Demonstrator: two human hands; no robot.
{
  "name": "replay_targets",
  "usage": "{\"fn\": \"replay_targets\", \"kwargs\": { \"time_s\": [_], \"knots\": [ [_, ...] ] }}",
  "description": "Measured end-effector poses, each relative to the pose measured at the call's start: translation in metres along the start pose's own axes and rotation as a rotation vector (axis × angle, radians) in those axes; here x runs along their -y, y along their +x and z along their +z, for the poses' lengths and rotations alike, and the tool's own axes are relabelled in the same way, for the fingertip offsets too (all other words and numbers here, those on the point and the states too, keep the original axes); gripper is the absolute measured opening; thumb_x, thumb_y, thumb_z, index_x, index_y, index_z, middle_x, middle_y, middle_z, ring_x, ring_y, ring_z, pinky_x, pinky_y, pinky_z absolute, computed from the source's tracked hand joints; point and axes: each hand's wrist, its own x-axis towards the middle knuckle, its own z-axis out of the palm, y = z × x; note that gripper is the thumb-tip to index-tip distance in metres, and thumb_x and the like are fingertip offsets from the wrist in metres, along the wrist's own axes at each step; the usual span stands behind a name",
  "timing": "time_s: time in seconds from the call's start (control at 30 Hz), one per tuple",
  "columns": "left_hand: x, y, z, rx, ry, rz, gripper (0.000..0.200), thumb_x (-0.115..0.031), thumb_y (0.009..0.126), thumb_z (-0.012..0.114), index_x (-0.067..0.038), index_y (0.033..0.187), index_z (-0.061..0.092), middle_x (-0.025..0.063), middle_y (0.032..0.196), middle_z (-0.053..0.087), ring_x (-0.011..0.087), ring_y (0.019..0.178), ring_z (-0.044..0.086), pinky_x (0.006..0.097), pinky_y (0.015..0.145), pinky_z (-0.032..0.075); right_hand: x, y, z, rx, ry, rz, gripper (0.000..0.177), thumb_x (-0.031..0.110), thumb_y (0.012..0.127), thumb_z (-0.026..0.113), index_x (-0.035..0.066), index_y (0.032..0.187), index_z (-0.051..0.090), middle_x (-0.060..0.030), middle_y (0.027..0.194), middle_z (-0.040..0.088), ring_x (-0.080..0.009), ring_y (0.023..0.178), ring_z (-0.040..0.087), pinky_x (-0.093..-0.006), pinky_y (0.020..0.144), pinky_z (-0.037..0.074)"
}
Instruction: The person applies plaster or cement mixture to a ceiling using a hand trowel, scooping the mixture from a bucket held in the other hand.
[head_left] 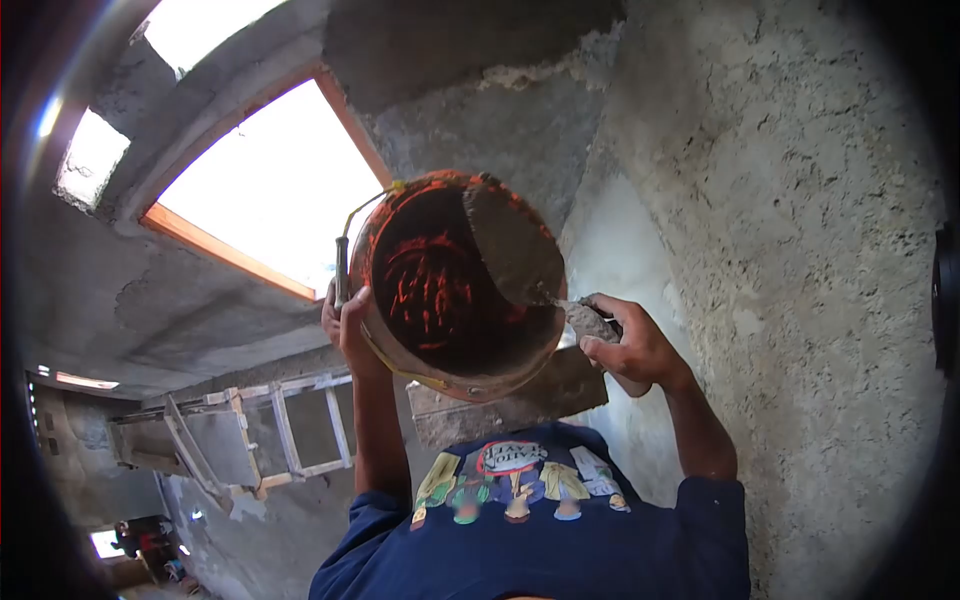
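A mortar-stained orange bucket [420,365] is tilted so that its dark mouth faces me, with orange streaks showing on the inside. My left hand [350,325] grips its side near the wire handle [342,262]. Closed around the mortar-caked grip of a trowel [515,245], my right hand [637,345] is just outside the rim. The grey trowel blade lies across the right part of the bucket's mouth. Whether any mortar is left deep inside is too dark to tell.
A rough plank [510,402] lies behind the bucket, near my chest. Rough plastered wall [800,250] rises close on the right. At left are a wooden ladder-like frame [285,430] and a bright window opening with an orange frame [235,252].
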Motion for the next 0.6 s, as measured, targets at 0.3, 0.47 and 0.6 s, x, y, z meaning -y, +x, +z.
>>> {"fn": "replay_targets", "kwargs": {
  "time_s": [0.3,0.47,0.6],
  "knots": [
    [0.015,0.017,-0.025,-0.101,-0.003,0.010,0.026,-0.014,0.077,0.061,-0.001,0.098,0.057,0.0012,0.084,0.056,0.0087,0.074,0.052,0.0219,0.069,0.041,0.015,0.047,-0.014,-0.203,0.623,-0.060,0.043,0.013,0.081,0.057,-0.002,0.119,0.044,-0.0090,0.084,0.058,-0.0143,0.064,0.058,-0.0288,0.059,0.051],
    [0.008,0.019,-0.027,-0.043,0.001,0.049,0.025,-0.013,0.077,0.060,-0.001,0.099,0.056,0.0014,0.085,0.056,0.0081,0.075,0.051,0.0221,0.069,0.041,0.007,0.120,-0.035,-0.324,0.825,-0.088,0.038,0.012,0.085,0.055,0.005,0.121,0.044,-0.0087,0.097,0.051,-0.0131,0.056,0.051,-0.0286,0.046,0.045],
    [-0.001,0.014,-0.019,-0.089,-0.054,0.043,0.024,-0.012,0.077,0.060,-0.001,0.098,0.056,0.0011,0.085,0.056,0.0079,0.074,0.051,0.0214,0.069,0.041,0.002,0.171,-0.054,-0.396,0.854,-0.108,0.030,0.021,0.088,0.052,0.003,0.111,0.048,-0.0089,0.091,0.053,-0.0128,0.055,0.051,-0.0283,0.045,0.044]
  ]
}}
